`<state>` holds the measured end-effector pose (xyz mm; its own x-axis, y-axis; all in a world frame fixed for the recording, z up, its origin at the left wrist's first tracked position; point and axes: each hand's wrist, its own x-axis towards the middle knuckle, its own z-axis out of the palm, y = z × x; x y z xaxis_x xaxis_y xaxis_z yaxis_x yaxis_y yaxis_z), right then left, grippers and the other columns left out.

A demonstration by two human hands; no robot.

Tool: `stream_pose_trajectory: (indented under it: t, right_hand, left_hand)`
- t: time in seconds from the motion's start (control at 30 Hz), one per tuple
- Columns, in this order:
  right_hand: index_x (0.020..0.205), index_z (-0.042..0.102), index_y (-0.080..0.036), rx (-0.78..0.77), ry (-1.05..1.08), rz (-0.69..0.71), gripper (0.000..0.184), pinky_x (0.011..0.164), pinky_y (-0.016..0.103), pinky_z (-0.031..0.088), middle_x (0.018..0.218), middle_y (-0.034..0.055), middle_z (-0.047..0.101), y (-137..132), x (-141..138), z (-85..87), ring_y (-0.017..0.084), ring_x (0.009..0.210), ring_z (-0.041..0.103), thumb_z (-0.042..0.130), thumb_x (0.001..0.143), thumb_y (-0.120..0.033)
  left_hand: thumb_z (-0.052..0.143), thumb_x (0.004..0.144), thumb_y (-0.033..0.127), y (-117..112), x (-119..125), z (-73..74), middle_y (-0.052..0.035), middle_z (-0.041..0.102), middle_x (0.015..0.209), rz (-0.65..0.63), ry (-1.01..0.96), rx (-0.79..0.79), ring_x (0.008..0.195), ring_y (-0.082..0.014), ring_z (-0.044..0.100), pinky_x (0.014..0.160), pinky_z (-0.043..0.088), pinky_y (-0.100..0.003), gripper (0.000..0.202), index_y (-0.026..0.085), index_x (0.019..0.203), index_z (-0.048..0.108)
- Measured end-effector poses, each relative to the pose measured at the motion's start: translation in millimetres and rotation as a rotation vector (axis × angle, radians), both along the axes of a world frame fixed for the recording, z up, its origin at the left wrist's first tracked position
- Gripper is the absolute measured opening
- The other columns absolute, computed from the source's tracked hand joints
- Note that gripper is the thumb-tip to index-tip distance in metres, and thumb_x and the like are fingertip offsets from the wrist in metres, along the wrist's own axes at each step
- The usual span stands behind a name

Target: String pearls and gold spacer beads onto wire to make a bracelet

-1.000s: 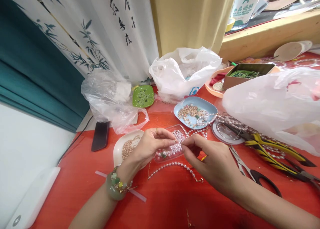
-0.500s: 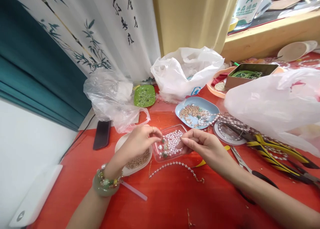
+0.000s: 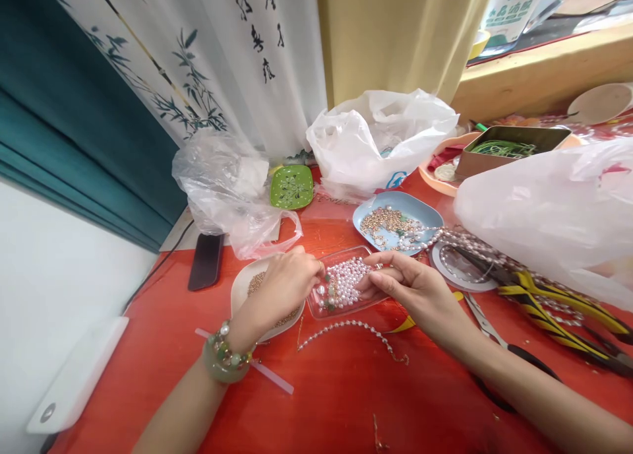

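Observation:
A clear tray of white pearls [image 3: 341, 289] lies on the red table between my hands. My left hand [image 3: 287, 284] is curled above a white dish of gold beads [image 3: 242, 289], its fingertips pinched together at the tray's left edge. My right hand [image 3: 413, 288] rests at the tray's right side, thumb and fingers pressed together over the pearls. What either pinch holds is too small to see. A short strand of strung pearls [image 3: 353, 327] curves on the table just in front of the tray.
A blue dish of gold findings [image 3: 420, 210], pearl strands, yellow pliers [image 3: 558, 302] and scissors [image 3: 494, 338] lie to the right. Plastic bags [image 3: 380, 137], a green dish [image 3: 291, 187] and a tin [image 3: 514, 147] stand behind. A dark phone [image 3: 205, 269] lies left.
My hands, pinched together above the tray a second ago, have come apart and lowered. The left has gone to the tray's left edge, the right onto the pearls.

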<state>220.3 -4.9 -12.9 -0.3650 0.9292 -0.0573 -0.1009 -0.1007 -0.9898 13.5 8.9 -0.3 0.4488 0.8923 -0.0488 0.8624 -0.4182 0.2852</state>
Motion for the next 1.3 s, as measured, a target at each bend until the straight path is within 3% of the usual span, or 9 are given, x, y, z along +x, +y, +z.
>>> stream_pose_trajectory:
  t: [0.37,0.7,0.77,0.93,1.0,1.3]
  right_hand:
    - [0.075,0.053,-0.017,-0.015,-0.029,0.059,0.016,0.068,0.030,0.054,0.069,0.0030,0.067,0.0,0.1,-1.8,0.014,0.065,0.066,0.054,0.079,-0.032]
    - [0.073,0.054,-0.017,-0.024,0.014,0.096,0.013,0.066,0.025,0.053,0.068,0.0006,0.066,-1.1,-1.1,-1.4,0.011,0.065,0.065,0.052,0.082,-0.026]
    - [0.073,0.054,-0.017,-0.008,0.001,0.087,0.014,0.066,0.026,0.052,0.068,0.0009,0.066,-1.7,-1.4,-1.0,0.011,0.065,0.065,0.051,0.082,-0.026]
    - [0.068,0.054,-0.017,0.059,-0.143,0.035,0.014,0.061,0.026,0.050,0.064,0.0027,0.067,-6.7,-2.2,3.3,0.012,0.061,0.064,0.050,0.081,-0.023]
    - [0.066,0.054,-0.017,0.083,-0.201,0.019,0.014,0.057,0.025,0.048,0.062,0.0024,0.066,-9.8,-3.0,5.8,0.013,0.059,0.063,0.050,0.079,-0.020]
    - [0.063,0.052,-0.018,0.040,-0.281,0.003,0.013,0.056,0.030,0.049,0.059,0.0035,0.065,-14.8,-5.7,7.3,0.015,0.056,0.062,0.048,0.075,-0.020]
  left_hand:
    - [0.051,0.078,0.017,-2.9,5.7,2.5,-0.0037,0.058,0.064,-0.026,0.036,-0.027,0.069,-0.0190,0.047,0.058,0.030,-0.029,0.017,0.020,0.070,0.066]
    - [0.054,0.076,0.021,-4.5,11.0,1.2,-0.0040,0.060,0.065,0.044,-0.049,-0.094,0.071,-0.0194,0.051,0.061,0.035,-0.029,0.015,0.019,0.067,0.066]
    - [0.054,0.076,0.022,-3.7,13.2,3.0,-0.0037,0.062,0.068,0.100,-0.135,-0.130,0.071,-0.0192,0.053,0.063,0.037,-0.030,0.014,0.019,0.070,0.066]
    - [0.063,0.071,0.026,-0.2,18.8,6.1,-0.0037,0.066,0.077,0.293,-0.716,-0.427,0.069,-0.0151,0.058,0.064,0.044,-0.027,0.012,0.016,0.077,0.064]
    - [0.067,0.067,0.027,0.1,20.4,5.3,-0.0040,0.066,0.076,0.323,-0.862,-0.516,0.070,-0.0142,0.058,0.065,0.044,-0.026,0.015,0.015,0.075,0.064]
    - [0.071,0.062,0.026,-3.3,24.0,2.4,-0.0018,0.062,0.070,0.414,-0.995,-0.705,0.055,-0.0092,0.053,0.050,0.041,-0.022,0.020,0.013,0.075,0.064]
